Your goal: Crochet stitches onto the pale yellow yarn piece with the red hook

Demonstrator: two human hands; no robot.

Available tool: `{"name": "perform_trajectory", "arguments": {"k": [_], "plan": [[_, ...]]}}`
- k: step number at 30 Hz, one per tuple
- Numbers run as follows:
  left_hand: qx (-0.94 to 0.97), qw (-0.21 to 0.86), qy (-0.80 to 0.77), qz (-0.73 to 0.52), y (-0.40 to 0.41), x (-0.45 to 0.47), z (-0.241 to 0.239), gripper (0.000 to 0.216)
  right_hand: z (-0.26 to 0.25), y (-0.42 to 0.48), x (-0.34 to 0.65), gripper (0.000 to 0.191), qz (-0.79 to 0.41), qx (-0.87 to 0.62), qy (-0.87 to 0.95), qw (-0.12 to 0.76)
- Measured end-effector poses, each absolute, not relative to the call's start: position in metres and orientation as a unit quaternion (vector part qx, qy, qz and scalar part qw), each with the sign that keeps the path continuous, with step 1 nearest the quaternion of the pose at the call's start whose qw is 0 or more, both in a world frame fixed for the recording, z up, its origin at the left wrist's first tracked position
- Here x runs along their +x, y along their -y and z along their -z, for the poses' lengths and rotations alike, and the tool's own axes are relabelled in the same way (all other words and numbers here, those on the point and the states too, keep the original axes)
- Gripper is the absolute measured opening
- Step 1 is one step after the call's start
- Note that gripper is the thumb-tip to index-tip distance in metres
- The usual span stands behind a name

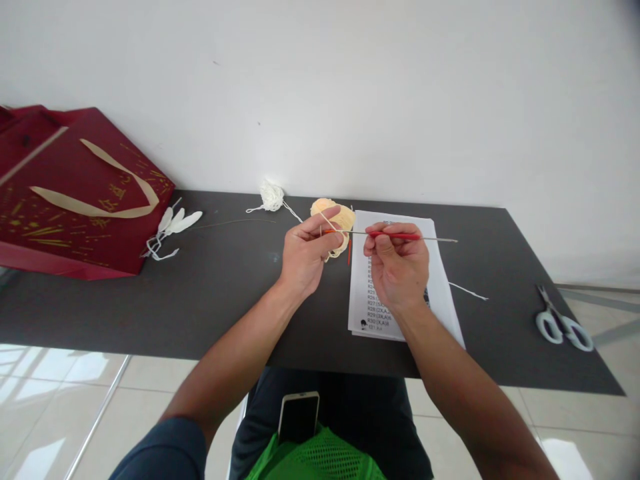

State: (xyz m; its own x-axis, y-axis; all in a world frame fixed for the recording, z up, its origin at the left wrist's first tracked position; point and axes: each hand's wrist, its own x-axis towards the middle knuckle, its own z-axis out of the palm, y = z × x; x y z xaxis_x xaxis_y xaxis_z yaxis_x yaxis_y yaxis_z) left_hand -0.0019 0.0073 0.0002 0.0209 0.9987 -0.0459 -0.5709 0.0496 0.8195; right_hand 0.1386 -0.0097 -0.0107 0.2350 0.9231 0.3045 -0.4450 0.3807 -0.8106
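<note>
My right hand (pixel 400 263) grips a crochet hook (pixel 397 235) by its red handle, with the metal shaft sticking out on both sides. The hook's left end reaches to the fingers of my left hand (pixel 306 257). Those fingers are pinched on a small orange piece (pixel 330 231), which looks like crochet work but is partly hidden. Pale yellow yarn runs over the left index finger. Just behind that hand lies a ball of pale yellow yarn (pixel 327 205). Near it is a thin orange-red stick (pixel 349 252). Printed sheets (pixel 367 320) lie under my right hand.
A white yarn ball (pixel 272 196) sits at the back of the dark table (pixel 225 300). White leaf-shaped pieces (pixel 183 222) and a thin wire (pixel 235 221) lie to the left, beside a red gift bag (pixel 75 193). Scissors (pixel 563 323) are at the right. A phone (pixel 299 417) rests on my lap.
</note>
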Motion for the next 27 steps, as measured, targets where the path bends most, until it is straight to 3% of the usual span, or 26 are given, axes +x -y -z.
{"name": "perform_trajectory", "arguments": {"k": [8, 18, 27], "plan": [[0.352, 0.616, -0.356, -0.608, -0.007, -0.004, 0.000, 0.042, 0.012, 0.011, 0.143, 0.021, -0.407, -0.318, 0.457, 0.725], [0.428, 0.585, -0.347, -0.596, -0.009, -0.009, 0.006, 0.035, 0.011, 0.013, 0.146, 0.022, -0.424, -0.316, 0.465, 0.710], [0.548, 0.469, -0.386, -0.575, -0.007, -0.015, 0.005, 0.034, 0.010, 0.012, 0.146, 0.021, -0.446, -0.335, 0.444, 0.701]]}}
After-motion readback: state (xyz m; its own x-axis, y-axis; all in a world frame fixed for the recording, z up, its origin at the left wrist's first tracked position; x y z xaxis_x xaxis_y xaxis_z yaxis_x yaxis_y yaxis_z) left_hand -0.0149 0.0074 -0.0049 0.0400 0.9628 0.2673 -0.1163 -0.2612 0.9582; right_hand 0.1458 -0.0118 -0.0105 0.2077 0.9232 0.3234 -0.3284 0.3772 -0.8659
